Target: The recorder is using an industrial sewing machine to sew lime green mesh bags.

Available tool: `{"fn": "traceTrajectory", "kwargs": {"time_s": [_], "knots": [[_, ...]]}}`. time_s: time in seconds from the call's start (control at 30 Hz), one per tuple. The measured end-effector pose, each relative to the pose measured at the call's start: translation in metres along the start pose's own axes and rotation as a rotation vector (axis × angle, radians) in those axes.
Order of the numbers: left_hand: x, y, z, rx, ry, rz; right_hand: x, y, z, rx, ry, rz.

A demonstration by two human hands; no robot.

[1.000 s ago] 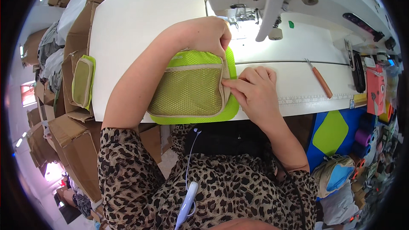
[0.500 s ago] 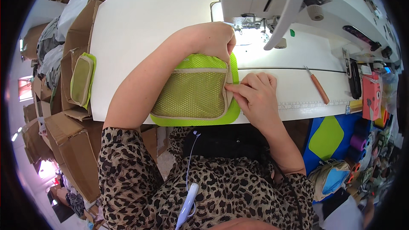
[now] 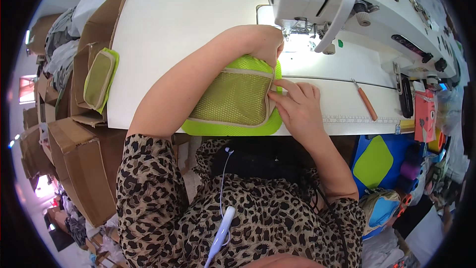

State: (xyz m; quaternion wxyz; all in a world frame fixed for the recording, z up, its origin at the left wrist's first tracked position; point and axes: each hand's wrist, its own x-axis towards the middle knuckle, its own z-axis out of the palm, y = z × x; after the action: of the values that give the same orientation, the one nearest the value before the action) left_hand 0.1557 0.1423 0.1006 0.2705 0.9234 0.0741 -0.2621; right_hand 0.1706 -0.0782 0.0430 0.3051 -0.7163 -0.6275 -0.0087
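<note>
A lime-green fabric panel (image 3: 233, 128) with a khaki mesh pocket (image 3: 230, 97) lies flat at the table's front edge, below the sewing machine's needle area (image 3: 300, 39). Beige binding edges the pocket. My left arm reaches across the panel's left part and hides some of it. Beside the presser foot, my left hand (image 3: 265, 42) is curled at the panel's far right corner, its fingertips mostly hidden. My right hand (image 3: 300, 106) pinches the binding along the pocket's right side between thumb and index finger.
A smaller green mesh piece (image 3: 99, 82) hangs at the table's left edge beside cardboard boxes (image 3: 84, 168). Toward the right lie an orange-handled seam tool (image 3: 367, 103), a ruler strip (image 3: 357, 120) and a black cutter (image 3: 406, 94). Thread spools (image 3: 410, 168) stand below right.
The whole view has shifted slightly. My right fingertips have moved a little up the pocket's binding, away from me. My left hand stays at the panel's far corner.
</note>
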Motion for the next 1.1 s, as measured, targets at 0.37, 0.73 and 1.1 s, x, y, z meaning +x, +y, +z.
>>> {"fn": "traceTrajectory", "kwargs": {"time_s": [0.37, 0.73, 1.1], "knots": [[-0.006, -0.003, -0.001, -0.019, -0.015, 0.021, -0.006, -0.003, 0.000, -0.158, -0.017, -0.127], [-0.004, -0.002, 0.001, -0.034, 0.004, 0.015, -0.007, -0.006, -0.004, -0.149, -0.029, -0.098], [-0.060, -0.004, 0.013, -0.015, 0.373, 0.101, -0.009, -0.005, -0.003, -0.142, -0.006, -0.101]]}}
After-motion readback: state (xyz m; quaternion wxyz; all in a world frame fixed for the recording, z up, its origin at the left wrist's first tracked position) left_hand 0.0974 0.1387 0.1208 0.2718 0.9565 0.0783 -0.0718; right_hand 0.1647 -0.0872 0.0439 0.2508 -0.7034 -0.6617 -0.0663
